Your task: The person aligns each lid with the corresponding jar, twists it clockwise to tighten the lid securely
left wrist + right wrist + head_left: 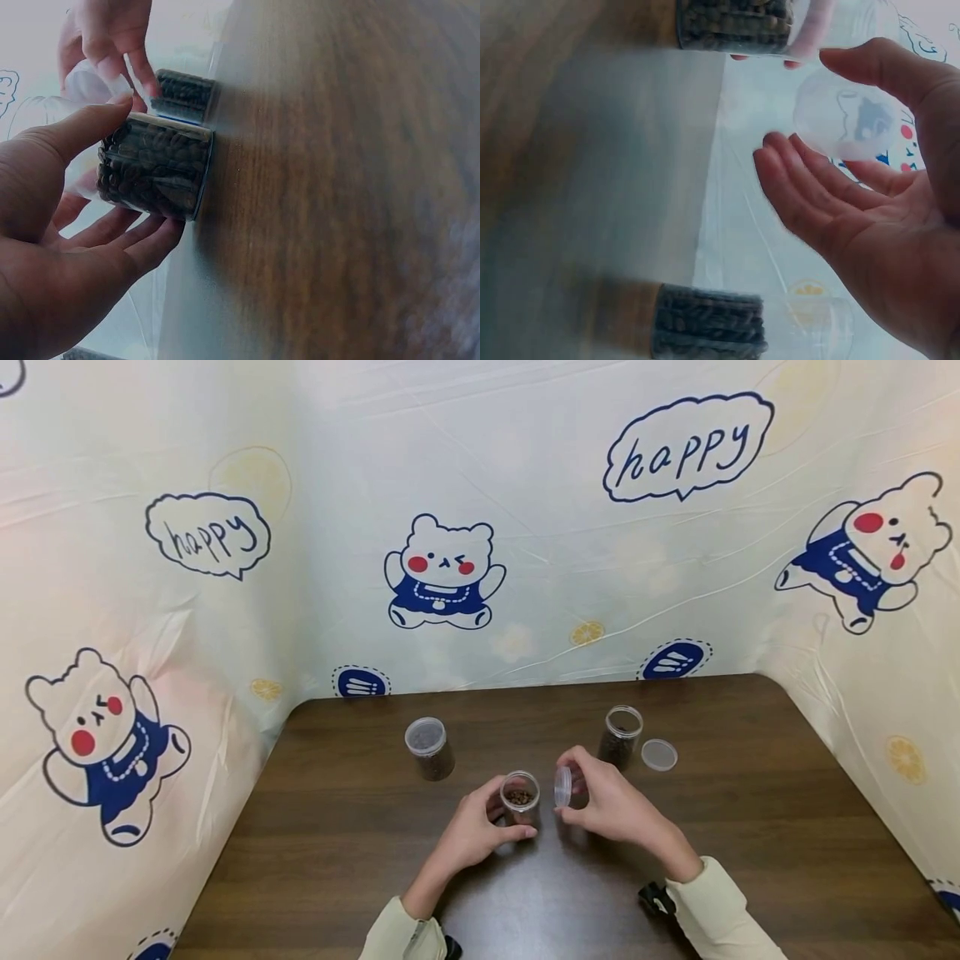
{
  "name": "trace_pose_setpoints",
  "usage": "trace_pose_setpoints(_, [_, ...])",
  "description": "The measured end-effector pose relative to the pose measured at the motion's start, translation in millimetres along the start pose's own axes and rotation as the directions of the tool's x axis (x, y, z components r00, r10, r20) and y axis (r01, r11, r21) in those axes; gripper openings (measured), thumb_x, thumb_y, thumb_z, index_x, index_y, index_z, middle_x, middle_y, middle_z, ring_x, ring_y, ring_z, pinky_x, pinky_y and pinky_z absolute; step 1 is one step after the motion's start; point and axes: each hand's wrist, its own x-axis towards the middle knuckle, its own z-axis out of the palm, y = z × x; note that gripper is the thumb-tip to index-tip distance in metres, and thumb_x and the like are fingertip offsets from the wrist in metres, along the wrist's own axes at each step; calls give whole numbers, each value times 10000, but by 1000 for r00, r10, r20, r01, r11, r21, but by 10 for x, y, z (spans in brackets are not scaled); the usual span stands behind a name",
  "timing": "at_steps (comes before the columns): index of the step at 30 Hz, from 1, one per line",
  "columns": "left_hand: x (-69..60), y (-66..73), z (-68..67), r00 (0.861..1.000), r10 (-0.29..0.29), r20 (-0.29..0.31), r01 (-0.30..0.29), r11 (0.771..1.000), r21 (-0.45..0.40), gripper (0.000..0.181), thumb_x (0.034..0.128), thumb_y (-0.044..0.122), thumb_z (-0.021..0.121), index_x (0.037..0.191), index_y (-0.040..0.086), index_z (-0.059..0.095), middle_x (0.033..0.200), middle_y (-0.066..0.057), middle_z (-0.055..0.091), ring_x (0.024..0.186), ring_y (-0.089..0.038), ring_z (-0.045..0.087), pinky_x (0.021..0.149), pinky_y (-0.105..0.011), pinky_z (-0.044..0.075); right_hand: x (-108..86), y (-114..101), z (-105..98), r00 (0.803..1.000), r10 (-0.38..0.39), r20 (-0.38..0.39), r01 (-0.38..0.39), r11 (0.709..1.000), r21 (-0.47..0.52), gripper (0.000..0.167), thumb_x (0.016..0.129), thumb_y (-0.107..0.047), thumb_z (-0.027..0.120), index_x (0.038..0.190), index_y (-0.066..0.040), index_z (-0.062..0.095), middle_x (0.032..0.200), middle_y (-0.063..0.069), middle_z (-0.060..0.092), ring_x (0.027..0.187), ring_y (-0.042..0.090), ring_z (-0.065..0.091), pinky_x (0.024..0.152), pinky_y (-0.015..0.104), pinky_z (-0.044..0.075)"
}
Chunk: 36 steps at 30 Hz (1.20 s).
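Note:
My left hand (474, 831) grips a small clear jar (520, 802) around its side. The jar stands upright and uncapped, with brown bean-like pieces in its lower part. In the left wrist view, thumb and fingers lie on opposite sides of this jar (154, 169). Just right of it, my right hand (611, 797) holds a round clear lid (562, 787) by its edge, tipped on its side. A small gap separates lid and jar. The right wrist view shows the translucent lid (844, 116) between thumb and fingers.
A lidded jar (433, 760) with dark contents stands at the back left. Behind my right hand is another uncapped jar (618, 747), and a loose clear lid (660, 755) lies flat beside it. Printed fabric (540, 568) hangs behind the brown wooden table (337, 877).

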Motion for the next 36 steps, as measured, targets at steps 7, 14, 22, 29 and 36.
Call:
trace_pose_setpoints(7, [0,-6,7,1000,15,12,-15,1000,-7,616,816,214,926,1361,161,643,1302,-22,710,1226,-191,692,1054,-290,556,43,-65,-71,998,-66,7,65,997,48,573,802,-242,940,1251,-122,605,1035,-22,677,914,120,692,830,319,636])
trace_pose_setpoints(14, [-8,4,1,1000,18,25,-17,999,-31,599,826,185,916,1349,262,635,1275,-14,715,994,-120,714,989,-382,596,73,-169,-87,986,-160,-44,161,987,27,575,833,-384,903,1319,-178,673,1029,-58,636,842,61,609,736,292,599])
trace_pose_setpoints(22, [1,-1,-4,1000,9,14,-8,1000,-23,628,815,189,927,1362,282,631,1320,7,702,1172,-95,685,1028,-289,570,141,-299,2,979,-202,-24,202,979,16,588,849,-347,896,1376,-205,677,1147,-38,650,901,66,596,747,275,571])
trace_pose_setpoints(29, [8,-12,-1,1000,-4,14,5,1000,-26,622,819,189,925,1361,258,628,1330,-7,692,1235,-137,677,1037,-273,562,192,-332,83,983,-185,-3,185,982,23,571,836,-361,906,1326,-165,688,1149,-65,655,914,49,576,767,228,541])
trace_pose_setpoints(36, [14,-23,-13,1000,-5,24,6,1000,-20,685,837,196,912,1432,289,584,1391,-1,667,1283,-159,661,1045,-257,552,221,-356,95,982,-188,13,188,982,31,562,846,-358,899,1329,-162,689,1188,-44,656,928,69,583,778,231,542])
